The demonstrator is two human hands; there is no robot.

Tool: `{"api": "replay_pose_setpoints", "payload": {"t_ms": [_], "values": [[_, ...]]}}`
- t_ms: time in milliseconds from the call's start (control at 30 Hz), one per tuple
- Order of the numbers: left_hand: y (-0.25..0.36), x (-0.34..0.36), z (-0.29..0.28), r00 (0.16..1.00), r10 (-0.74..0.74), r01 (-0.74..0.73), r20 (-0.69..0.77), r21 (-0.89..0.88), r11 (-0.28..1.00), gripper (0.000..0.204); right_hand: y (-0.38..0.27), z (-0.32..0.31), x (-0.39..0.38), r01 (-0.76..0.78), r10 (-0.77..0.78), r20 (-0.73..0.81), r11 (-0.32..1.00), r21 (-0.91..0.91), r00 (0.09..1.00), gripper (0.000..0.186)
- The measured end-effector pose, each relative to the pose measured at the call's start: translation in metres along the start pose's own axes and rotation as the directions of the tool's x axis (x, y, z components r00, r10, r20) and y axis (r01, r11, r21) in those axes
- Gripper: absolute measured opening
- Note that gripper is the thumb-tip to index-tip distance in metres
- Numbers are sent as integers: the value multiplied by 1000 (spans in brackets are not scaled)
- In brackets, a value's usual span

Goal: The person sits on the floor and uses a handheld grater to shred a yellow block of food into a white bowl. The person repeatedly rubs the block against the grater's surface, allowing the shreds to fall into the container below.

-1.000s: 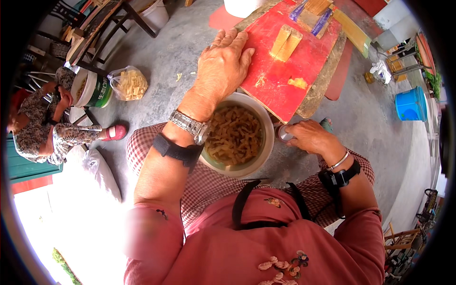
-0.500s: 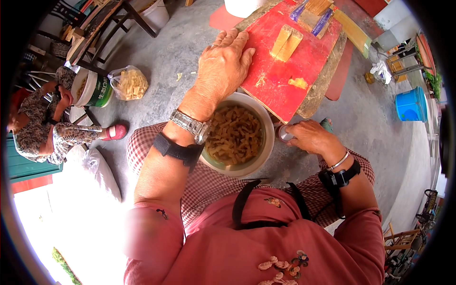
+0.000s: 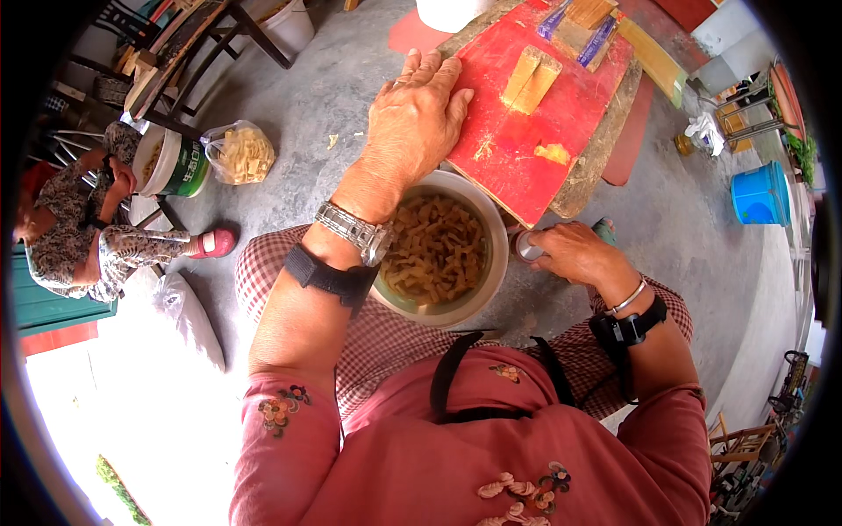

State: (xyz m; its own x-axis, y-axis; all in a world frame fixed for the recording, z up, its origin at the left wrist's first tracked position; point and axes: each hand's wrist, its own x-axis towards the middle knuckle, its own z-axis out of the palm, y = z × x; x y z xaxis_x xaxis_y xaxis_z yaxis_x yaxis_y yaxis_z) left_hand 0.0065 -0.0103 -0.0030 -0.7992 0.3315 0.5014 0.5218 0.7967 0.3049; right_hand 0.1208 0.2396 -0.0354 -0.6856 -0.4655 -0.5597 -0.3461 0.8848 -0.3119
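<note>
My left hand (image 3: 414, 118) lies flat, fingers stretched out, at the left edge of a red board (image 3: 491, 158). On the board stands a yellowish wooden block (image 3: 531, 79) with a slit down its middle. Beside the board's near corner, low by my right knee, the fingers of my right hand (image 3: 574, 252) are wrapped round a small cylinder with a pale round end (image 3: 527, 246); its kind I cannot make out. Between my knees sits a white basin (image 3: 498, 263) full of short brown strips (image 3: 434, 250), partly hidden by my left wrist.
A wooden piece wrapped in purple tape (image 3: 589, 39) lies at the board's far end. At left, a seated person (image 3: 96, 210) is beside a white-and-green bucket (image 3: 182, 167) and a plastic bag of pale pieces (image 3: 239, 153). A blue bucket (image 3: 759, 195) stands at right.
Almost nothing differs. Both hands keep their places, and the basin and the block on the board stay where they were.
</note>
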Motion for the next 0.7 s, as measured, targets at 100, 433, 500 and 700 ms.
{"api": "replay_pose_setpoints", "payload": {"t_ms": [100, 433, 500, 700], "values": [[0, 0, 0, 1000, 3, -3, 7, 13, 1000, 43, -1, -1, 0, 5, -5, -1, 1000, -12, 1000, 28], [-2, 0, 1, 1000, 4, -4, 6, 9, 1000, 43, 1, 1, 1, 11, -11, 3, 1000, -26, 1000, 27], [-2, 0, 1, 1000, 2, -3, 6, 11, 1000, 43, 0, 0, 0, 8, -8, 13, 999, -31, 1000, 25], [-1, 0, 0, 1000, -3, 3, 11, 2, 1000, 43, 0, 1, -1, 22, -22, -28, 1000, -9, 999, 27]]}}
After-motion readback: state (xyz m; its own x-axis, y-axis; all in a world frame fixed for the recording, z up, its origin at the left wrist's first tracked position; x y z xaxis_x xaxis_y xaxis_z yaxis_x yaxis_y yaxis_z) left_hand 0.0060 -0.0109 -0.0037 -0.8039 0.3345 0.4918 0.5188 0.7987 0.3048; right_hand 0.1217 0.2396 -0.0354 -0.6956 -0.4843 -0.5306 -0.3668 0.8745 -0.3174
